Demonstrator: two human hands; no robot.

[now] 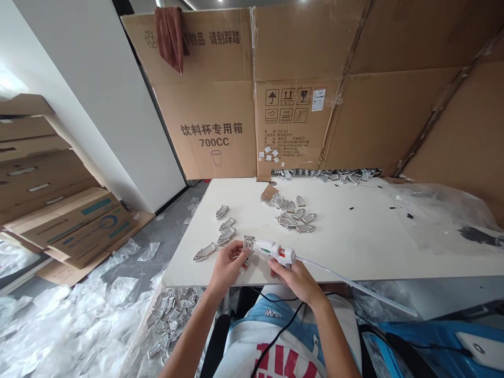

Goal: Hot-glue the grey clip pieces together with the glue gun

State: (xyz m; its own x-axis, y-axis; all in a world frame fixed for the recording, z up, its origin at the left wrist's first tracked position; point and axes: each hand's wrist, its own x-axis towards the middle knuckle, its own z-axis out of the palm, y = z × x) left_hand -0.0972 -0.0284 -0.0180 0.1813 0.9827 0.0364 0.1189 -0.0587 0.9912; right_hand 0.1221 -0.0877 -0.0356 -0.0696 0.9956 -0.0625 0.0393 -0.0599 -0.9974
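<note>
My left hand (pixel 229 264) pinches a small metal frame piece (pixel 248 244) above the front edge of the white table (pixel 346 236). Closed around the handle of a white glue gun (pixel 275 251) is my right hand (pixel 293 275). The gun points left, its nozzle at the piece; whether they touch is too small to tell. A long translucent glue stick (pixel 358 287) extends from its back toward the lower right. Several similar metal pieces (pixel 227 224) lie left of the gun, and a looser pile (pixel 295 215) sits farther back.
Cardboard panels (pixel 212 105) stand behind the table, with more metal pieces (pixel 334 175) beneath them. Clear plastic (pixel 444 210) covers the right side. A container of pieces (pixel 173 315) is below left. A black cable (pixel 275 338) crosses my lap.
</note>
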